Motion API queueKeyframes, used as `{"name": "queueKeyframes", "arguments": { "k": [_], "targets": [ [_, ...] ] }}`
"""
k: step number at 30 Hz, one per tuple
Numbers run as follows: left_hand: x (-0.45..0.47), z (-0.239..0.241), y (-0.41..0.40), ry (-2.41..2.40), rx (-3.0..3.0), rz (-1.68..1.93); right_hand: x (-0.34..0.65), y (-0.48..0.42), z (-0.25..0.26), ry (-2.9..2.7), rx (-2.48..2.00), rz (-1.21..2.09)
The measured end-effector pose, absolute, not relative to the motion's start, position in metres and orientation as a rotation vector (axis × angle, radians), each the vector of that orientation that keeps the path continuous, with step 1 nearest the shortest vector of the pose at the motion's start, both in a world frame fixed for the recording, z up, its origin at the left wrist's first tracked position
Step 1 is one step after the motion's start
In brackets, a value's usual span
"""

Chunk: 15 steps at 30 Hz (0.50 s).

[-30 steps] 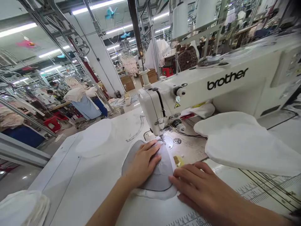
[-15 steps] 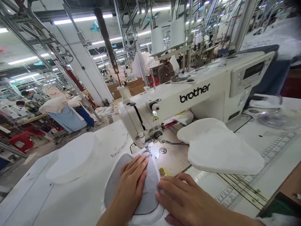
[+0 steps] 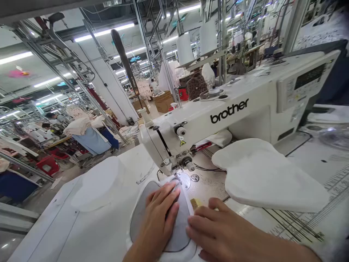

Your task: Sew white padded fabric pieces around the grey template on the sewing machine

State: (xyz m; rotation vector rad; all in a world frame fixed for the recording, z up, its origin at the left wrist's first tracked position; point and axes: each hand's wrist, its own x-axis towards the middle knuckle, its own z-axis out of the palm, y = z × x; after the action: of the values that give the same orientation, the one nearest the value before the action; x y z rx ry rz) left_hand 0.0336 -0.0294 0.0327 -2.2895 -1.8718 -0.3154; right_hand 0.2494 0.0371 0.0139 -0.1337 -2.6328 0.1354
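A grey fabric panel [image 3: 178, 229] with a padded white border lies on the sewing table, its far end under the presser foot [image 3: 177, 178] of the white sewing machine [image 3: 245, 120]. My left hand [image 3: 160, 218] rests on the panel, fingers stretched out and pointing at the lit needle area. At the panel's right border, my right hand [image 3: 218, 229] has its fingers curled, with the edge at the fingertips; the thumb is mostly hidden below. Just beyond those fingers sits a small yellowish block [image 3: 195, 203].
A white padded shaped piece [image 3: 267, 174] lies under the machine arm's right side. Round white fabric pieces [image 3: 95, 185] are stacked at the left. Thread cones [image 3: 208, 38] stand behind the machine. Ruler markings [image 3: 336, 185] cross the table at the right.
The camera view has shifted, so the scene sits farther right in the picture. Both hands keep nearly the same places on the panel.
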Motion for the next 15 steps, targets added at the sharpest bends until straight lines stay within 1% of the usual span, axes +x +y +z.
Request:
{"name": "queueKeyframes", "arguments": {
  "k": [6, 10, 13, 15],
  "targets": [
    [0.035, 0.035, -0.03, -1.906, -2.312, -0.342, 0.25, 0.07, 0.024, -2.549, -0.244, 0.328],
    [0.039, 0.039, -0.033, -1.954, -2.317, -0.34, 0.246, 0.085, 0.031, -2.651, -0.232, 0.418],
    [0.041, 0.041, -0.033, -1.977, -2.329, -0.36, 0.241, 0.083, 0.024, -2.626, -0.18, 0.397],
    [0.042, 0.041, -0.032, -1.993, -2.335, -0.382, 0.239, 0.08, 0.015, -2.574, -0.138, 0.31]
  ]
}}
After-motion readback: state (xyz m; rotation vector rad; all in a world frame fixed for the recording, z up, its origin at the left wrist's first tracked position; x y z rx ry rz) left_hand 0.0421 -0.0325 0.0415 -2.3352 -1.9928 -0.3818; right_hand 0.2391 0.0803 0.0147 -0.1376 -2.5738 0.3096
